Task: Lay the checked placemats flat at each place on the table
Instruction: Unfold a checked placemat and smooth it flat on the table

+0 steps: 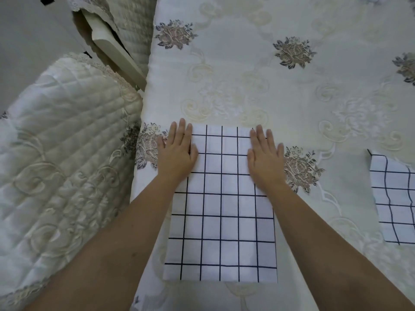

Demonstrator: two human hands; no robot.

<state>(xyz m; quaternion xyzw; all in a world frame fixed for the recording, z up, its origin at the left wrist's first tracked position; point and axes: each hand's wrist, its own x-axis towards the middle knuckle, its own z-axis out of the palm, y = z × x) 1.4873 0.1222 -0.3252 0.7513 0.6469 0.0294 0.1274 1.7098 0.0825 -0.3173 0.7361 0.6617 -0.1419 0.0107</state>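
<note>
Beside the bench (292, 90) on its left stands a quilted chair (62, 135). Next, the left hand (177, 151) lies flat, grip apart, on the far left corner of a checked placemat (222, 212) lying flat, long axis pointing away from the person. The right hand (265, 156), fingers spread, presses its far right corner. Farther right lies a second placemat (391, 198), slightly rumpled.

A home dining room; an embroidered floral tablecloth (280, 90) covers the table; quilted, lace-edged chair covers (62, 135) stand beside it.
</note>
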